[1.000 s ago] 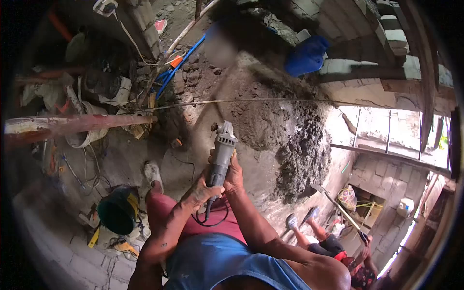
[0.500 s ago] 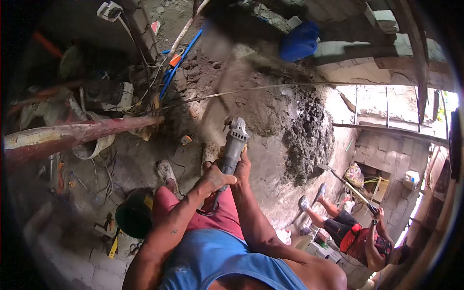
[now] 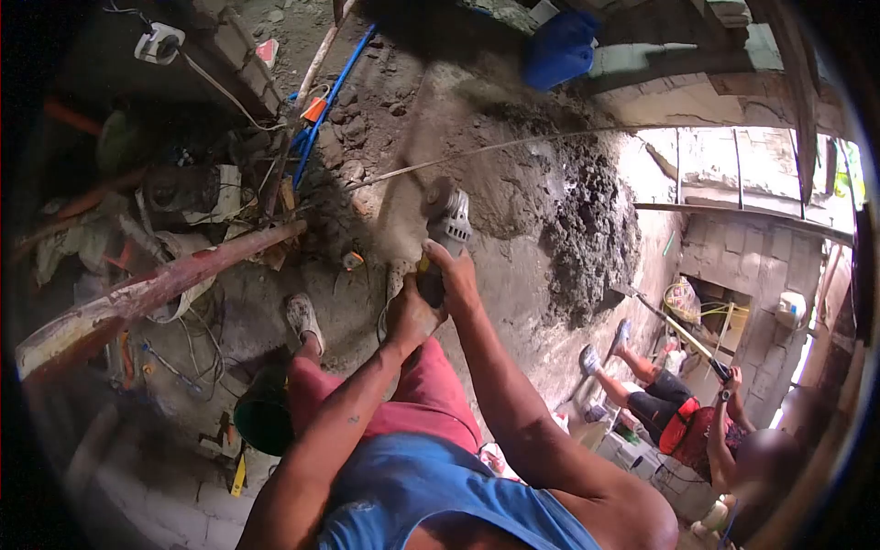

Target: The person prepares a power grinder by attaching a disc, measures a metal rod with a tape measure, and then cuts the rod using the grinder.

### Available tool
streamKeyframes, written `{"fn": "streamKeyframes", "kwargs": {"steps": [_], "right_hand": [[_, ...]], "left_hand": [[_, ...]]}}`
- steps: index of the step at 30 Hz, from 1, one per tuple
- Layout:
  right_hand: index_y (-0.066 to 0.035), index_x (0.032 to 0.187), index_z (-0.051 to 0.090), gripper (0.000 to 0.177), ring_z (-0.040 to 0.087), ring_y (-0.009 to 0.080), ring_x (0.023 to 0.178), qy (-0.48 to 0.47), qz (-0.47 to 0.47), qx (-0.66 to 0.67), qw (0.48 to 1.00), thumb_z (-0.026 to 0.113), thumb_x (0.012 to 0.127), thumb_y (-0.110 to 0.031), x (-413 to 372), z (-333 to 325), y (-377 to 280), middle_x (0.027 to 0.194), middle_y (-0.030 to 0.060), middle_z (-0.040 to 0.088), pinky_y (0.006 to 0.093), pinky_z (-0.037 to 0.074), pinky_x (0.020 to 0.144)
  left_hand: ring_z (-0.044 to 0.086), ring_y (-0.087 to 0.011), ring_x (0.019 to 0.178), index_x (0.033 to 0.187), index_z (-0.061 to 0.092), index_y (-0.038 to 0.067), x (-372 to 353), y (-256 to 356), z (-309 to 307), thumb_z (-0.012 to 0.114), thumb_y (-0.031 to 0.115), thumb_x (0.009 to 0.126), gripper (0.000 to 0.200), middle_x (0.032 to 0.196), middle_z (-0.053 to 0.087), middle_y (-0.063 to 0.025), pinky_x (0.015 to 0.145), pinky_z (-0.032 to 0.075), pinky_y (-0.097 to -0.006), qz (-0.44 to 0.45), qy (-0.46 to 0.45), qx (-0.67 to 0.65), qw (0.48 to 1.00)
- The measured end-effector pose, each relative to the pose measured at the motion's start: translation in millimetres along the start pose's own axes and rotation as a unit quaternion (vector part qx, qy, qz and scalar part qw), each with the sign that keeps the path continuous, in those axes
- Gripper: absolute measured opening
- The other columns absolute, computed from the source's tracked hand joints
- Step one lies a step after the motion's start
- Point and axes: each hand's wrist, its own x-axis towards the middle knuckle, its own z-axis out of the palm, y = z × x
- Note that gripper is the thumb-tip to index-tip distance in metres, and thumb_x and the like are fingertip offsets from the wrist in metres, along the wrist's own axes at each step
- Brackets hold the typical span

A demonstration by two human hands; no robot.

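- The grinder (image 3: pixel 447 225) sits just above the middle of the view, its grey head pointing to 12 o'clock over bare dirt ground.
- The right hand (image 3: pixel 456 275) is wrapped tight around the grinder's body, just behind the head.
- The left hand (image 3: pixel 410 316) is clamped on the rear of the grinder at 7 o'clock from the right hand, and the two touch.
- A thin line (image 3: pixel 513 147) runs across the ground just past the grinder's head.
- A dark heap of wet cement (image 3: pixel 591 238) lies at 3 o'clock, near the tool.
- A reddish pipe (image 3: pixel 165 284) slants at 9 o'clock.
- A green bucket (image 3: pixel 261 417) stands at 7 o'clock, beside the person's leg.
- Blue pipes (image 3: pixel 330 101) lie at 11 o'clock.
- Another person (image 3: pixel 678 417) bends at 4 o'clock, holding a shovel (image 3: pixel 674 330).
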Motion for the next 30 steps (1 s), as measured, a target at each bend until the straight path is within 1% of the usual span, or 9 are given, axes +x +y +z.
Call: {"fn": "streamKeyframes", "kwargs": {"steps": [2,7,11,12,19,22,26,28,30], "right_hand": [[-0.003,0.099,0.066,0.031,0.060,0.0148,0.070,-0.017,0.057,0.029,0.998,0.076,0.078,-0.023,18.9,7.4,-5.3,0.084,0.0037,0.066,0.0336,0.050,0.067],[-0.005,0.088,0.066,0.019,0.063,0.0143,0.064,-0.008,0.002,-0.023,1.000,0.074,0.077,-0.018,57.0,8.8,-11.6,0.075,0.0030,0.065,0.0319,0.050,0.059],[-0.001,0.084,0.069,0.025,0.062,0.0139,0.067,0.061,-0.072,-0.164,0.982,0.076,0.071,-0.021,82.6,2.1,-22.3,0.078,0.0049,0.068,0.0329,0.050,0.064],[0.001,0.085,0.069,0.028,0.063,0.0145,0.069,0.056,-0.072,-0.191,0.977,0.077,0.071,-0.022,84.9,-1.8,-26.3,0.079,0.0063,0.069,0.0334,0.051,0.065],[0.005,0.085,0.068,0.035,0.067,0.0196,0.068,0.103,-0.105,-0.252,0.957,0.077,0.069,-0.025,102.0,-22.8,-25.5,0.082,0.0159,0.071,0.0365,0.053,0.065],[0.002,0.086,0.069,0.030,0.066,0.0203,0.069,0.139,-0.038,-0.264,0.954,0.075,0.073,-0.025,91.9,-23.2,-2.7,0.078,0.0101,0.070,0.0383,0.051,0.064],[0.002,0.091,0.069,0.036,0.066,0.0222,0.065,0.158,0.059,0.092,0.981,0.076,0.078,-0.031,22.8,8.5,32.0,0.078,0.0103,0.068,0.0372,0.051,0.059],[0.002,0.094,0.069,0.038,0.065,0.0218,0.064,0.142,0.096,0.202,0.964,0.076,0.079,-0.032,6.8,23.3,54.2,0.078,0.0097,0.067,0.0363,0.051,0.058],[0.001,0.098,0.068,0.041,0.063,0.0204,0.063,0.152,0.146,0.238,0.948,0.077,0.080,-0.035,-2.4,31.9,72.9,0.077,0.0088,0.065,0.0360,0.051,0.059]], "left_hand": [[0.065,-0.0470,0.102,0.125,0.044,0.003,10.7,10.1,-7.2,0.083,0.036,0.069,0.076,0.109,0.068,-0.0253,0.084,0.052,-0.0519,-0.017,-0.003,0.046,0.999],[0.062,-0.0413,0.115,0.135,0.038,0.002,48.3,-3.6,-15.7,0.084,0.035,0.070,0.086,0.121,0.064,-0.0260,0.092,0.050,-0.0473,0.097,-0.111,-0.092,0.985],[0.063,-0.0336,0.115,0.142,0.037,0.000,50.6,-52.2,-36.4,0.082,0.017,0.073,0.084,0.120,0.064,-0.0199,0.094,0.050,-0.0416,-0.056,-0.166,-0.110,0.978],[0.064,-0.0236,0.109,0.149,0.032,-0.001,27.3,-13.1,-81.0,0.077,0.014,0.080,0.083,0.121,0.064,-0.0175,0.091,0.051,-0.0356,-0.008,-0.225,-0.264,0.938],[0.065,-0.0205,0.099,0.150,0.037,0.000,-80.4,-2.6,-249.6,0.077,0.021,0.084,0.080,0.133,0.057,-0.0183,0.088,0.054,-0.0365,-0.038,-0.173,-0.018,0.984],[0.062,-0.0298,0.116,0.152,0.033,-0.002,-61.5,-2.2,-212.7,0.078,0.022,0.082,0.087,0.140,0.054,-0.0232,0.102,0.049,-0.0425,-0.016,-0.151,0.057,0.987],[0.035,-0.0478,0.143,0.157,0.012,-0.002,1.2,-10.8,-104.6,0.082,0.026,0.072,0.114,0.150,0.038,-0.0362,0.118,0.030,-0.0471,0.145,-0.142,0.175,0.963],[0.045,-0.0464,0.135,0.152,0.015,-0.010,27.5,-20.3,-76.4,0.083,0.023,0.061,0.118,0.139,0.046,-0.0396,0.113,0.038,-0.0454,0.055,-0.310,0.066,0.947],[0.049,-0.0461,0.131,0.149,0.020,-0.010,24.8,-17.7,-65.4,0.082,0.021,0.061,0.113,0.135,0.049,-0.0382,0.110,0.042,-0.0456,0.032,-0.277,0.097,0.955]]}}
